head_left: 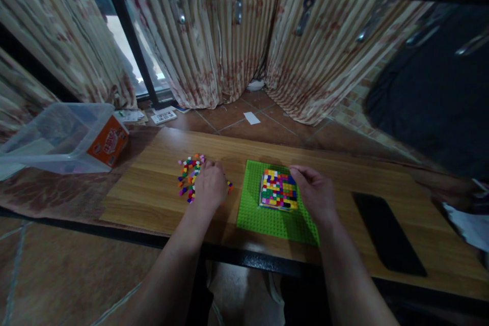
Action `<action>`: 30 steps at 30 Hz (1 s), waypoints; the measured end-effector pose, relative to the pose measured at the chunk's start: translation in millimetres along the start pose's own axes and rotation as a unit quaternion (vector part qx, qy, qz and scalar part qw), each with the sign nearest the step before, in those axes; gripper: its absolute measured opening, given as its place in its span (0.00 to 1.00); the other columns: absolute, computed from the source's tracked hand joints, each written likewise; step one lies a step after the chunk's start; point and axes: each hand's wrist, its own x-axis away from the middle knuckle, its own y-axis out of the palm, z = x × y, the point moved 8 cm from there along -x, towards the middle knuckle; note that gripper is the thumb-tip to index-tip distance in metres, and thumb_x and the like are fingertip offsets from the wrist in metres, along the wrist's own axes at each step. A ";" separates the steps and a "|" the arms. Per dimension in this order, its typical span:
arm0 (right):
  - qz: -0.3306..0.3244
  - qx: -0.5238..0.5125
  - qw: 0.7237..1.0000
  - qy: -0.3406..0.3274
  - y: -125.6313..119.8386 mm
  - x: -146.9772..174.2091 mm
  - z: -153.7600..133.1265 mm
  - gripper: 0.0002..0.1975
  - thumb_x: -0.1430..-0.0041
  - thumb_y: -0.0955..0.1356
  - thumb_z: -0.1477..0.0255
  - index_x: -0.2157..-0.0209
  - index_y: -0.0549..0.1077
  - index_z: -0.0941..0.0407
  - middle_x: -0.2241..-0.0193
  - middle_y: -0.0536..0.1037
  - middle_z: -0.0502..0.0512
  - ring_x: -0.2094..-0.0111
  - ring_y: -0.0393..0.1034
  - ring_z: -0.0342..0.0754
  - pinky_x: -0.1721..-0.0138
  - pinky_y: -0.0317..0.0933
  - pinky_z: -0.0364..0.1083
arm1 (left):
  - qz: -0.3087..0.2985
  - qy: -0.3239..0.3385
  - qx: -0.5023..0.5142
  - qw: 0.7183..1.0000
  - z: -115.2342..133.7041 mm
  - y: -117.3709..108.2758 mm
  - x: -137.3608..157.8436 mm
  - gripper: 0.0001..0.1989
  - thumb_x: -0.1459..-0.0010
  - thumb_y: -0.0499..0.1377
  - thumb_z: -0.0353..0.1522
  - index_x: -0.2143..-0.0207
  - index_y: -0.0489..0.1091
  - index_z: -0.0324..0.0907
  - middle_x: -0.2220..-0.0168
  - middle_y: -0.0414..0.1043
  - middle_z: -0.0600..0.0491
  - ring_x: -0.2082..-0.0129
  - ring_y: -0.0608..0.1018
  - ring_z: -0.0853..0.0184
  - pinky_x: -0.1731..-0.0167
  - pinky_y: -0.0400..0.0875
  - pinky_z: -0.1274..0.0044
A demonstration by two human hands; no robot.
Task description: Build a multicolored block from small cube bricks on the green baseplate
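Observation:
Small building bricks of many colours [187, 175] lie in a loose pile on the wooden table. Over the right side of that pile is my left hand [211, 182], its fingers curled down with the tips hidden; what they hold I cannot make out. To the right, a green studded baseplate [252, 219] carries a thick rectangular block of multicoloured bricks [278, 190]. At the block's upper right edge, my right hand [315, 191] has thumb and fingers pinched together. Anything between them is too small or hidden to name.
A black flat slab [387, 234] lies on the wooden table [141, 183] to the right. A clear plastic bin [69, 142] with an orange label stands at the left. Metal clips [238, 2] hang overhead. Curtains [214, 46] and a tiled floor are beyond.

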 end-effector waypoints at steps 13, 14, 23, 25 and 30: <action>-0.070 -0.006 0.987 -0.147 17.2 17.5 -39.7 0.07 0.42 0.69 0.67 0.64 0.80 0.50 0.64 0.81 0.52 0.60 0.74 0.48 0.56 0.67 0.50 | -0.012 0.134 0.513 0.848 50.1 -11.0 7.8 0.05 0.41 0.57 0.30 0.63 0.72 0.42 0.64 0.76 0.51 0.62 0.78 0.65 0.58 0.71 0.75; -0.090 -0.003 0.983 -0.158 21.4 20.8 -44.1 0.07 0.41 0.69 0.67 0.63 0.80 0.50 0.64 0.81 0.51 0.60 0.74 0.48 0.56 0.67 0.49 | -0.020 0.138 0.532 0.835 54.6 -9.4 9.2 0.05 0.41 0.57 0.30 0.63 0.72 0.42 0.64 0.76 0.51 0.61 0.78 0.65 0.58 0.71 0.75; -0.148 -0.012 0.973 -0.174 31.8 31.6 -50.7 0.07 0.40 0.70 0.71 0.63 0.80 0.49 0.64 0.80 0.52 0.60 0.74 0.47 0.57 0.66 0.47 | -0.022 0.154 0.604 0.782 75.5 -10.6 16.1 0.14 0.43 0.59 0.25 0.53 0.69 0.41 0.61 0.74 0.52 0.60 0.78 0.69 0.55 0.73 0.75; -0.147 -0.031 0.975 -0.161 30.1 31.6 -49.7 0.06 0.42 0.70 0.72 0.64 0.81 0.49 0.65 0.80 0.50 0.61 0.74 0.46 0.58 0.66 0.46 | -0.027 0.151 0.625 0.765 78.0 -8.9 16.9 0.16 0.44 0.59 0.24 0.52 0.68 0.40 0.61 0.73 0.52 0.61 0.78 0.70 0.55 0.73 0.75; -0.137 -0.062 0.981 -0.127 25.7 31.8 -48.1 0.04 0.47 0.73 0.73 0.68 0.80 0.49 0.69 0.80 0.48 0.66 0.73 0.44 0.63 0.65 0.44 | -0.047 0.129 0.675 0.725 81.8 -3.6 15.5 0.17 0.44 0.60 0.25 0.51 0.67 0.40 0.62 0.73 0.53 0.62 0.78 0.70 0.57 0.73 0.76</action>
